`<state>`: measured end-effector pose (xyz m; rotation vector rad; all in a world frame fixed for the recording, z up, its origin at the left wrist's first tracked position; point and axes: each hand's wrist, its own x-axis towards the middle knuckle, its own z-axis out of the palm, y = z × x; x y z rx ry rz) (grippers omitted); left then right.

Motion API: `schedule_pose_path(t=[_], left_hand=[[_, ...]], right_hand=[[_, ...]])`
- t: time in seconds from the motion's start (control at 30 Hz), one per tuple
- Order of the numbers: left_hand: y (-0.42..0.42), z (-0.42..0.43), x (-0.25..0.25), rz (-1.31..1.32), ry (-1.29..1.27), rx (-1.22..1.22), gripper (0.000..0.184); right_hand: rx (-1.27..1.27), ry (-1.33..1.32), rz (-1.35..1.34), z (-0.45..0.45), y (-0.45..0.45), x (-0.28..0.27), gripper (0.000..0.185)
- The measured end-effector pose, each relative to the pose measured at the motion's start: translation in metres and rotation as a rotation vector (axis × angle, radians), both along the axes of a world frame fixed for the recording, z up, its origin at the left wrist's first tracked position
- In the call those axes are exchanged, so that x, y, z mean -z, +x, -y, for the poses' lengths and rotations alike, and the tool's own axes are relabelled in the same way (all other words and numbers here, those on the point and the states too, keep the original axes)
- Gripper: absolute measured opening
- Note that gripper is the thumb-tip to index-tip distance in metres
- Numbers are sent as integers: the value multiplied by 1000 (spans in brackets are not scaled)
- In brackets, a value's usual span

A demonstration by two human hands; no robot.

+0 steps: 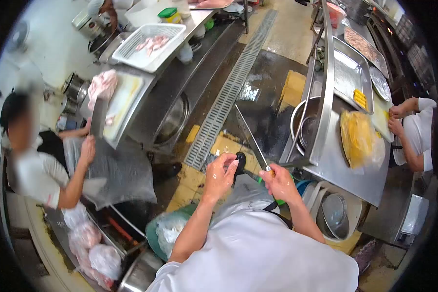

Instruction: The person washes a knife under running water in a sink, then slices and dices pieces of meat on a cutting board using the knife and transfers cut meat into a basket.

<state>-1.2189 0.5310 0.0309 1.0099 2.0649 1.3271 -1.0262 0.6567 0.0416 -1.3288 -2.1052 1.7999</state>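
Note:
In my right hand (280,185) is a long, narrow knife (250,134). Its handle sits in my closed fingers, and the blade points forward and left, over the floor. My left hand (221,176) is raised just left of the knife, apart from it. Its fingers are loosely bent with a gap to the thumb, and I see nothing held there. Both hands look wet. Below them are the front of my white shirt (258,248) and a translucent plastic apron (243,197).
At left, a person holds a cleaver (98,119) beside meat (102,89) on a white cutting board (124,109). A white basket (148,46) holds meat pieces. A floor drain (231,90) runs ahead. On the right counter are a metal tray (344,65) and a yellow bag (355,138), near another person.

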Motion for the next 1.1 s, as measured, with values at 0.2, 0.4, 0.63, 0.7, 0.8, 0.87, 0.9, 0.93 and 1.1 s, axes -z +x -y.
schedule_pose_path(t=[0.2,0.4,0.63,0.7,0.8,0.87,0.9,0.93,1.1], left_hand=[[-114,-120,-17,-19,-41,87,21],[-216,-219,13,71,-74,23,22],[-299,-362,60,169,-64,64,24],[-328,-411,63,170,-77,71,23],[-374,-492,60,167,-65,123,23],[-402,-547,53,121,-5,157,23],[-414,-574,47,96,15,175,23],[-426,-601,33,59,-30,173,23],[-476,-721,12,94,75,221,22]], right_hand=[[170,-130,-33,-102,-87,-11,39],[258,-132,21,-202,-140,-22,41],[299,-43,130,-333,-219,-7,42],[302,3,115,-377,-249,-5,42],[349,-20,128,-445,-299,-10,41],[360,9,83,-488,-325,-19,40],[366,13,60,-507,-335,-21,39],[385,20,-26,-524,-343,-22,37],[498,-12,2,-618,-375,-28,37]])
